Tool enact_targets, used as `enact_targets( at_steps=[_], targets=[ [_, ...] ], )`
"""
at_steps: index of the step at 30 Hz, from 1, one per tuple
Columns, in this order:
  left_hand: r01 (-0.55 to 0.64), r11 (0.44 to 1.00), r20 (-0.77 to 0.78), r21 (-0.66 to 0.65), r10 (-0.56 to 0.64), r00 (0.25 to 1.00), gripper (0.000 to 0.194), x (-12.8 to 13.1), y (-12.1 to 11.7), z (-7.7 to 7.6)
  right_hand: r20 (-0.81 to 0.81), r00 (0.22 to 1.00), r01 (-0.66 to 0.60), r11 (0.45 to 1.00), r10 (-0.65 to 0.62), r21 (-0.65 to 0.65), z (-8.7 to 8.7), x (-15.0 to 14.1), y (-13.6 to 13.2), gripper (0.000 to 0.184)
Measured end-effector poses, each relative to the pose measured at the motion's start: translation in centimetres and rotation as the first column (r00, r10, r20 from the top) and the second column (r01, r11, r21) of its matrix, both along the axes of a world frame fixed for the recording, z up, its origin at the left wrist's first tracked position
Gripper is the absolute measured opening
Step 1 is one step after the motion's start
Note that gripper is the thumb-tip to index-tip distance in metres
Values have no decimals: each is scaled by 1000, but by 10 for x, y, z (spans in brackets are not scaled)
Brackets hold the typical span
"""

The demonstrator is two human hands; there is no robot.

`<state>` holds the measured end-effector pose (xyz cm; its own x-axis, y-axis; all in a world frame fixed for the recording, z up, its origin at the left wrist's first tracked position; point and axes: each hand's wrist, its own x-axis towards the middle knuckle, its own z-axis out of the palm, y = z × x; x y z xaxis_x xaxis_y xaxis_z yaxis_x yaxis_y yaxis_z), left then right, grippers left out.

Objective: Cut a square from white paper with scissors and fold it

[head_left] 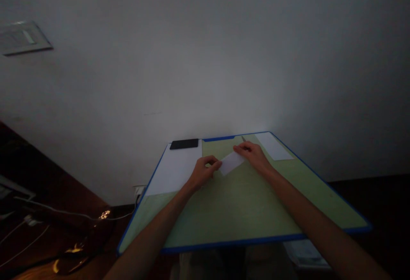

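"Pale wall is rising behind the green table, isn't it?"

"Yes, and the left hand and right hand are pinching opposite ends of a small paper, nearer the far edge than the near one."

"What's helping?"

"Light, even tension, I'd judge; hard pulling is risking a tear."

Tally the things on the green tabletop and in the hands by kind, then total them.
White paper pieces: 3 (large left sheet, small piece between left hand and right hand, right-side strip)
Flat black rectangular object: 1
Thin pointed object, mostly hidden by the right hand: 1
Total: 5
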<state>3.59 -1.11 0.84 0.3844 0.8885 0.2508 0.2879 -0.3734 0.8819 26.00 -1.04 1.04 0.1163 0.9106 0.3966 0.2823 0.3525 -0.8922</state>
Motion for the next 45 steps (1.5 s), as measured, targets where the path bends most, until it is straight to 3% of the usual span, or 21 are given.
enact_targets(
  at_steps=[3,6,16,24,33,45],
  targets=[
    [6,998,-38,70,-3,999,34,3,-4,1,31,980,-196,979,198,-47,-1,-10,-4,38],
    [29,994,-55,106,-24,998,35,4,-7,0,24,957,-289,956,290,-42,-7,-25,-9,34],
    [1,985,-181,172,31,983,38,4,-6,-2,118,963,-247,969,244,10,-14,-37,-13,28],
    [44,993,-148,108,-28,989,35,6,-11,4,160,957,-249,968,242,23,-15,-37,-12,24],
    [26,985,-226,171,13,974,40,5,-4,-4,264,949,-197,978,172,73,-13,-36,-14,24],
    [-34,989,-200,141,63,978,42,3,-4,-1,150,981,-127,992,123,19,-7,-33,-14,32]
  ],
)
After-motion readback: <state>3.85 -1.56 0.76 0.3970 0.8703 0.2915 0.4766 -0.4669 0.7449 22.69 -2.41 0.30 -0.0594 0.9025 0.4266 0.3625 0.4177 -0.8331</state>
